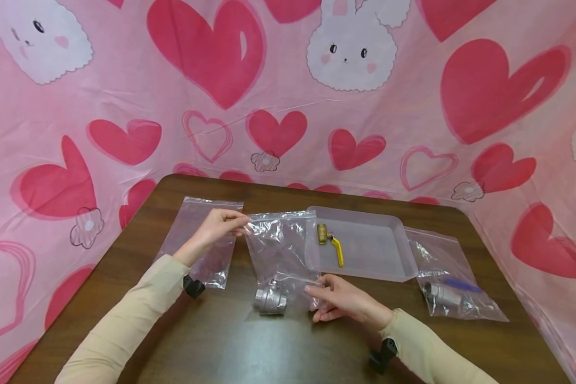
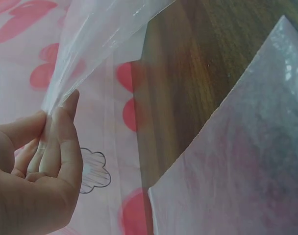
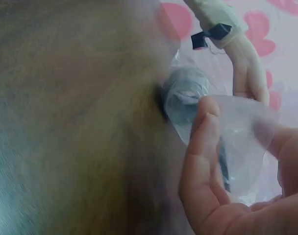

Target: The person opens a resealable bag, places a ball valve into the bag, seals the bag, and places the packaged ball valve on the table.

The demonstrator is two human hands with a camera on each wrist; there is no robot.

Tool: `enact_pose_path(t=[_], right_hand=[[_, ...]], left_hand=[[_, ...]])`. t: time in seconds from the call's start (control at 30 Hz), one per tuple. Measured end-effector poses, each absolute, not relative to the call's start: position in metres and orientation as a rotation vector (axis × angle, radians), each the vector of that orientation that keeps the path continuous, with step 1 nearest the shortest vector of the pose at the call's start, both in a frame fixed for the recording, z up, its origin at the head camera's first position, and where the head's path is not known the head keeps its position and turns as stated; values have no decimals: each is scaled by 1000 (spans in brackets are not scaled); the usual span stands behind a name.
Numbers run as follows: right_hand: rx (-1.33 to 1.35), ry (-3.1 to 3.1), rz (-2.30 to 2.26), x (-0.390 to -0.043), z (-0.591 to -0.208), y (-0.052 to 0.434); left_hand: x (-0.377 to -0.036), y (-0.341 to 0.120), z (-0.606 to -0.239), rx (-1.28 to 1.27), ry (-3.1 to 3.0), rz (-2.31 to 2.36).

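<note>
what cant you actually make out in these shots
- Silver valve in the clear bag: head view too small for detail; right wrist view blurred.
- Valve in the sealed bag: plastic glare hides its shape.
- Left hand: left wrist view cuts off the bag it pinches.

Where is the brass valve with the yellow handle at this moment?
In the head view, the brass valve lies in the clear tray, at its left end, right of the bag both hands hold.
</note>
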State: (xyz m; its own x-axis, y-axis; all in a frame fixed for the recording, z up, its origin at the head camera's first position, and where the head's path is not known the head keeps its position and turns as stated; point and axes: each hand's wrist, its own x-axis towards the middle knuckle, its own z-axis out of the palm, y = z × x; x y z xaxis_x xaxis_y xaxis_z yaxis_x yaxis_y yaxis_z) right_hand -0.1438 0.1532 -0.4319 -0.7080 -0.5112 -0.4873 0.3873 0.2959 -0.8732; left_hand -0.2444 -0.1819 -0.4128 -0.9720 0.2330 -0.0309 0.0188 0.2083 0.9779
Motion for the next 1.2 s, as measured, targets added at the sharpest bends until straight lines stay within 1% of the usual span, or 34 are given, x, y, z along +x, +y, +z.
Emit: enact_pose_path(t=[0.2, 0.5, 0.87, 1.2], right_hand=[[-149, 1739, -1592, -139, -434, 152], [-144, 1719, -1580, -137, -437, 154], [-152, 1724, -1583, -142, -440, 146], [-176, 1692, -1600, -151, -442, 136]], left_hand=[[-248, -184, -414, 248, 2331, 1831], [-267, -191, -429, 184, 2313, 1811], [-293, -188, -423, 112, 2333, 1709], [-307, -196, -424, 56, 2285, 1713]])
